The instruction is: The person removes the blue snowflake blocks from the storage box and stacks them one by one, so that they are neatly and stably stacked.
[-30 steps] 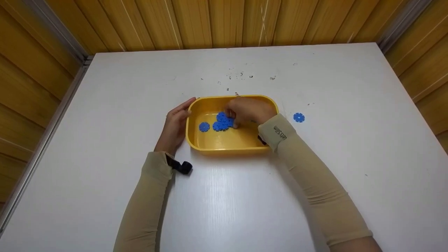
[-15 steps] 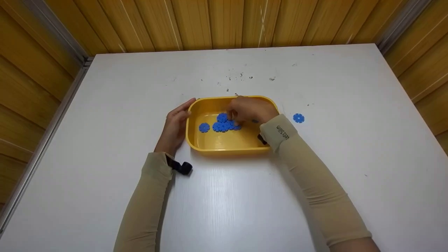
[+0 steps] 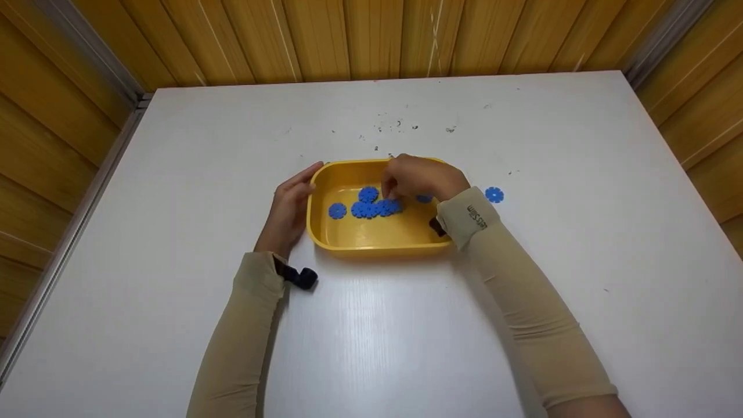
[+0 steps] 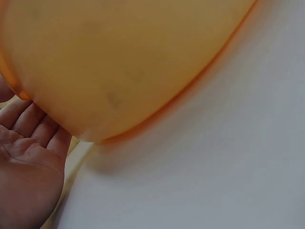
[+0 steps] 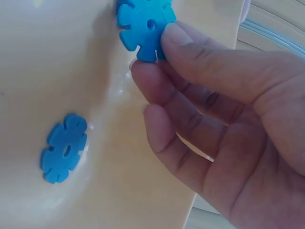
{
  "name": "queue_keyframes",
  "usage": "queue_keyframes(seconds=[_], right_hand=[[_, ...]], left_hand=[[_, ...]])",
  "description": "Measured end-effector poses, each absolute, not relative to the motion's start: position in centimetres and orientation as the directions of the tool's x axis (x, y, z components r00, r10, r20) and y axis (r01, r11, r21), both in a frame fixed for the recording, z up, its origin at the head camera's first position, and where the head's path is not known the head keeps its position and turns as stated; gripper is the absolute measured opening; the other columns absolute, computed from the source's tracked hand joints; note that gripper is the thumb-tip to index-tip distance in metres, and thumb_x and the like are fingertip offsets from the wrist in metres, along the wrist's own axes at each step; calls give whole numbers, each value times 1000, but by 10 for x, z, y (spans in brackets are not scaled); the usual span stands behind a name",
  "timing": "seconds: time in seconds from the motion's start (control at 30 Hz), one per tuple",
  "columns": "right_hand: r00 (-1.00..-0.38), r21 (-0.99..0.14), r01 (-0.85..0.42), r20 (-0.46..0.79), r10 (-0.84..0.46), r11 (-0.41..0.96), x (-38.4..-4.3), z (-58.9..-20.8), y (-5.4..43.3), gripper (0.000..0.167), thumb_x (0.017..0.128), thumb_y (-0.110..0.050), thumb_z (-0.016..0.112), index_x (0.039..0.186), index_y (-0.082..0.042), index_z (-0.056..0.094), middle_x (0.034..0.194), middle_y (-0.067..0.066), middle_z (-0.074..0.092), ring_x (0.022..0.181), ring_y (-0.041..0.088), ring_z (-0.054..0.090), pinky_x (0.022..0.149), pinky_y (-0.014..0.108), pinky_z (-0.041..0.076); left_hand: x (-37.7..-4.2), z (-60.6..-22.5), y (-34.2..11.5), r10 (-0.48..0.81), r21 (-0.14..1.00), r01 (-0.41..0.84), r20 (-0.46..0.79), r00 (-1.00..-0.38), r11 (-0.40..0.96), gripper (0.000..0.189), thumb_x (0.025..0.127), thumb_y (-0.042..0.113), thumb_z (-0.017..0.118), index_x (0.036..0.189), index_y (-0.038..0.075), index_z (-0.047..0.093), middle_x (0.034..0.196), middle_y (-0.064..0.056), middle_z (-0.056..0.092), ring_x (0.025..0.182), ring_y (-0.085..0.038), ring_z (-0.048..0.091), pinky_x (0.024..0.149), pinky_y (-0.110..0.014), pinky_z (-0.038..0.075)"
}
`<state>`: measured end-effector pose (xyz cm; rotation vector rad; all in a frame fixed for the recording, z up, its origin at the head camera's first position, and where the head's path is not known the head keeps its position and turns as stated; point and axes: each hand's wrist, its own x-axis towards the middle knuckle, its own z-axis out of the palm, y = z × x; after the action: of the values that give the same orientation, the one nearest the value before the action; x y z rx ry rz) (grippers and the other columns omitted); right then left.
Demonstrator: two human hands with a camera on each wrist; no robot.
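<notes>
A yellow plastic bin (image 3: pixel 371 235) stands on the white table. My left hand (image 3: pixel 288 206) holds its left end, thumb at the rim and fingers along the outside wall; in the left wrist view that hand (image 4: pixel 31 167) shows its palm. My right hand (image 3: pixel 421 177) reaches into the bin from the right. Between thumb and fingertips it pinches a blue notched snowflake disc (image 5: pixel 147 24). Several blue discs (image 3: pixel 368 209) lie overlapping in the middle of the bin, below the fingertips. A single disc (image 3: pixel 337 211) lies at the left, and another disc (image 5: pixel 64 148) lies nearer the wrist.
One more blue disc (image 3: pixel 494 194) lies on the white table (image 3: pixel 371 337) to the right of the bin. Dark specks mark the tabletop behind the bin. Wood-look panels (image 3: pixel 371 40) stand along the back and both sides.
My right hand has drawn slightly up and right from the pile, baring more overlapping discs and one disc by the wrist. My left hand stays on the bin.
</notes>
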<state>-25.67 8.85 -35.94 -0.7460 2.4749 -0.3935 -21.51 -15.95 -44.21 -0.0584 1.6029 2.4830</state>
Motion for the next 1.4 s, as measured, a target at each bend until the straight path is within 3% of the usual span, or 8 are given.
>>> queue_keyframes(seconds=[0.67,1.07,1.4], right_hand=[[-727,-492,-452,-280,-627,744,-255,-331,114,16,92,-9,62,103,-7,73,97,6,71,85,25,64,82,32,56],[-785,-512,-440,-180,-592,738,-254,-321,145,19,92,-7,61,108,-5,72,108,8,71,93,22,63,89,37,55],[-839,-542,-400,-107,-533,739,-250,-325,176,19,92,-4,60,108,-3,71,105,12,69,89,23,64,87,39,57]], left_hand=[[-216,-446,-163,159,903,-164,-109,-981,-397,51,92,2,43,143,5,45,146,-5,48,134,-19,47,109,-32,42],[-217,-446,-164,161,897,-159,-100,-982,-412,50,93,2,42,144,5,43,147,-5,47,136,-19,44,111,-32,39],[-217,-445,-163,143,903,-150,-100,-985,-402,49,94,2,43,142,5,45,147,-4,47,136,-17,44,112,-30,38]])
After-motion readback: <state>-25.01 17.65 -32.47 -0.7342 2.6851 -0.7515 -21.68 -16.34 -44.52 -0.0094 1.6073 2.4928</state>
